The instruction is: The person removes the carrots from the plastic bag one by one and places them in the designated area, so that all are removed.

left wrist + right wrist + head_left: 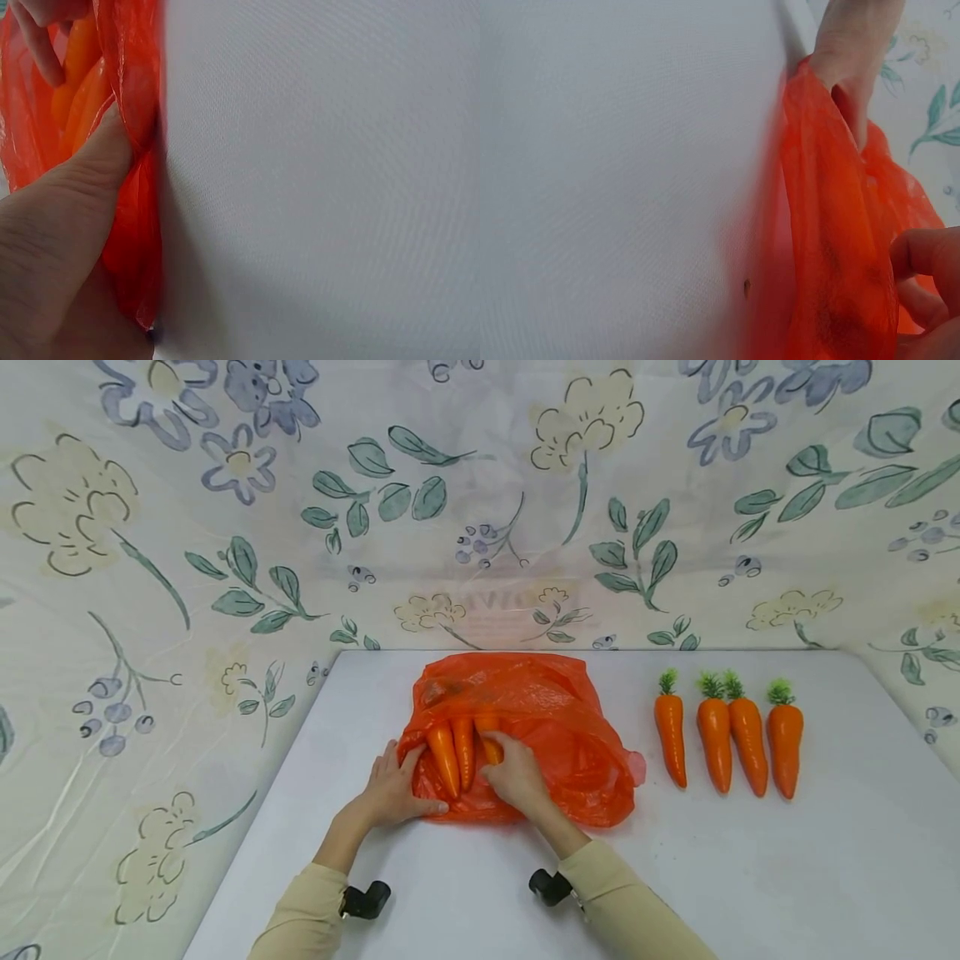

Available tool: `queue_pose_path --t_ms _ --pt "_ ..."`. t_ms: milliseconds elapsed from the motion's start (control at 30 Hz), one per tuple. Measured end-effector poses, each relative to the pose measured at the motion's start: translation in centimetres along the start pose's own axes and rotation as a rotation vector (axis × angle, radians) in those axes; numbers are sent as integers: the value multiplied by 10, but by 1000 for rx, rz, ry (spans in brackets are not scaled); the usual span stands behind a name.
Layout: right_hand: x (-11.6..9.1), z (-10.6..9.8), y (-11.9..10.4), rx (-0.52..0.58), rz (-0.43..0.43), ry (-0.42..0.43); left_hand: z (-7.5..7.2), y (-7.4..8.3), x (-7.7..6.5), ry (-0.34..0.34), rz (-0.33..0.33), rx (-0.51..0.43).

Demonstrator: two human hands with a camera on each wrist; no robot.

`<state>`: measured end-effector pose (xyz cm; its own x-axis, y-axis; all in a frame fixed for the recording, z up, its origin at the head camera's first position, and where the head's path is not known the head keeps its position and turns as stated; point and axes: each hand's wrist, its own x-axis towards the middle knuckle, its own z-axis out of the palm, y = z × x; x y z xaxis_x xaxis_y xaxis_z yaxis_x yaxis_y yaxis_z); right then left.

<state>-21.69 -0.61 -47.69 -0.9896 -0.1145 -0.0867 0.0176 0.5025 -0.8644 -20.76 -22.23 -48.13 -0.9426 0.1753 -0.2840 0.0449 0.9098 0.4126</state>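
Observation:
A thin red plastic bag (525, 689) lies on the table with its mouth toward the person. Inside the mouth two carrots (444, 760) lie side by side, tips pointing to the front. Just right of them my right hand (517, 777) grips a third carrot (491, 743), whose top end is under the bag's film. My left hand (393, 789) holds the bag's front left edge. In the left wrist view its thumb (105, 150) reaches inside the rim, and the film folds over the thumb's tip. Curled fingers of the right hand (930, 285) show beside the film in the right wrist view.
Several carrots with green tops, among them one at the far right (785, 752), lie in a row right of the bag. The white table (840, 860) ends at the back against a flower-patterned cloth (510, 485). Black wrist cameras (367, 900) sit on both sleeves.

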Motion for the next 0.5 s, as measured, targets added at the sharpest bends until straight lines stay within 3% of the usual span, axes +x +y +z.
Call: queue_pose_path --t_ms 267,500 --pt "-2 -5 -2 12 12 53 1 0 1 4 4 4" --pt "1 -7 -1 -53 21 18 1 -1 1 -6 3 4"
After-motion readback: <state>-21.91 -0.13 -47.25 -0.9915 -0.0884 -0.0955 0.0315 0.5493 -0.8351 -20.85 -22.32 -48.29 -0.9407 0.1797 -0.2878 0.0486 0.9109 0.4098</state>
